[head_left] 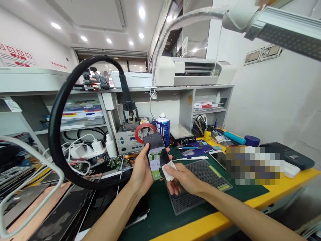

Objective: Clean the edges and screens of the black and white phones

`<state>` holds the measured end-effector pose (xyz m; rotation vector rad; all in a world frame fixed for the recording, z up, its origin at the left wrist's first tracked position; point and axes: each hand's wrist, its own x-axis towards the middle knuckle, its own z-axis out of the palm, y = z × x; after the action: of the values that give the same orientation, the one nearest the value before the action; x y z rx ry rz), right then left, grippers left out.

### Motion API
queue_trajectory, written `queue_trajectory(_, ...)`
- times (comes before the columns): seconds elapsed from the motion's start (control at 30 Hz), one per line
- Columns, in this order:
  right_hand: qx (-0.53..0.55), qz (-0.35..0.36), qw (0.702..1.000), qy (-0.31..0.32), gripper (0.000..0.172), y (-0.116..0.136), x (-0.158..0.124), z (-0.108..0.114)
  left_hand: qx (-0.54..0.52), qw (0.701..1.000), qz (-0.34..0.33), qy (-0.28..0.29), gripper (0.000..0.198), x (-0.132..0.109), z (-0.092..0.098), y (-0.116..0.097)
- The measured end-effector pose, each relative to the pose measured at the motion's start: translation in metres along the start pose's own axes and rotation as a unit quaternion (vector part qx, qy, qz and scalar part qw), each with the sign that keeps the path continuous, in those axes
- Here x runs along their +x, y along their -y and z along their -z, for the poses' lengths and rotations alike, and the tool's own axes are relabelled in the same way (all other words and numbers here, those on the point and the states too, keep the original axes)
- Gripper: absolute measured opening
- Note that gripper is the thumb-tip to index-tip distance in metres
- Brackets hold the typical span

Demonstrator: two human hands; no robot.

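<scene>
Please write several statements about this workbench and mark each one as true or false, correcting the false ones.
1. The left hand holds a smartphone. True.
2. The right hand grips a screwdriver. False: it holds a white wipe.
3. A blue spray can stands upright behind the smartphone. True.
4. The small yellow bottle is left of the spray can in the picture. False: it is to the right.
5. A green mat covers part of the yellow tabletop. True.

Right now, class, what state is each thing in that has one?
Phone: tilted, in left hand
Wipe: bunched, in right hand
Spray can: upright
Tape roll: on edge
Yellow bottle: upright
White bottle: upright
Blue pen: lying flat
Ceiling lights: lit
Lamp: can't tell whether lit
</scene>
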<state>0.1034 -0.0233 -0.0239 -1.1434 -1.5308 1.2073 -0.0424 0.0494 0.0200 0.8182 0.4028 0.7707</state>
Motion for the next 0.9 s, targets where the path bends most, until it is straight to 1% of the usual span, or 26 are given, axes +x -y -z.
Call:
queue_trajectory(0.07,-0.003,-0.008,1.000,0.001,0.066,-0.002,0.001,0.000,0.009,1.000,0.019,0.011,0.045,0.001,0.002,0.000)
queue_trajectory(0.17,-0.025,-0.016,0.999,-0.014,0.059,-0.004,0.003,0.004,0.017,1.000,0.018,-0.005,0.046,0.002,0.002,0.001)
queue_trajectory(0.27,-0.063,-0.009,0.997,-0.052,0.053,-0.004,0.005,0.010,0.025,0.999,0.008,-0.032,0.047,0.001,0.001,0.003)
queue_trajectory(0.37,-0.041,0.022,0.995,-0.092,0.038,-0.002,0.006,0.014,0.034,0.999,-0.004,-0.040,0.048,-0.001,0.000,0.006)
queue_trajectory(0.47,-0.008,0.060,0.991,-0.121,0.039,0.003,0.006,0.013,0.037,0.998,-0.029,-0.039,0.049,-0.003,0.000,0.010)
queue_trajectory(0.57,0.013,0.091,0.990,-0.107,0.044,0.009,0.005,0.012,0.042,0.998,-0.029,-0.026,0.052,-0.005,-0.002,0.013)
queue_trajectory(0.63,0.030,0.115,0.988,-0.096,0.051,0.014,0.003,0.013,0.044,0.999,-0.021,-0.021,0.053,-0.007,-0.005,0.016)
queue_trajectory(0.67,0.032,0.123,0.987,-0.099,0.051,0.016,0.003,0.015,0.044,0.999,-0.015,-0.020,0.053,-0.008,-0.006,0.017)
queue_trajectory(0.77,0.027,0.108,0.986,-0.126,0.035,0.018,0.001,0.019,0.044,0.999,0.013,-0.005,0.050,-0.009,-0.009,0.019)
queue_trajectory(0.83,0.047,0.085,0.985,-0.140,0.032,0.017,0.001,0.021,0.042,0.998,0.048,0.027,0.050,-0.009,-0.009,0.019)
queue_trajectory(0.9,0.078,0.070,0.983,-0.148,0.037,0.017,0.001,0.021,0.032,0.993,0.095,0.065,0.052,-0.008,-0.007,0.017)
